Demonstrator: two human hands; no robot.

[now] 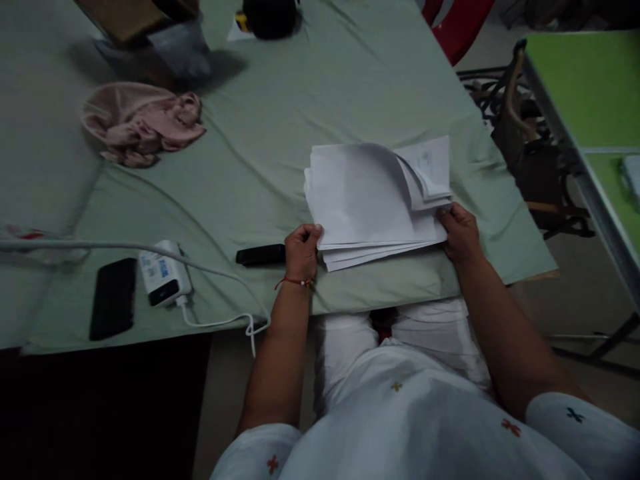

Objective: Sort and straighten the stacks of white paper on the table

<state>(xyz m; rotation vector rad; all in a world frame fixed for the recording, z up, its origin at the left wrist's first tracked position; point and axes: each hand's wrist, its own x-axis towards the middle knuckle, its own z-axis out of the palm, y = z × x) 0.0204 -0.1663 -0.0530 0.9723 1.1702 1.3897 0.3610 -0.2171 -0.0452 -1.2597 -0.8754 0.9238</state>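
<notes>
A loose stack of white paper sheets (363,193) lies near the front edge of the cloth-covered table, its sheets fanned unevenly. At the stack's left edge, my left hand (303,248) pinches the sheets between thumb and fingers. My right hand (459,230) grips the right edge, where several upper sheets curl up and fold back, baring a page with faint print. Just left of my left hand lies a black stapler-like object (261,255), its right end hidden behind the hand.
A white power bank (165,275) with a cable and a black phone (113,298) lie at the front left. Behind them is a crumpled pink cloth (145,125). A box (133,20) and a black object (271,17) stand farther back. A green table (585,90) is at right.
</notes>
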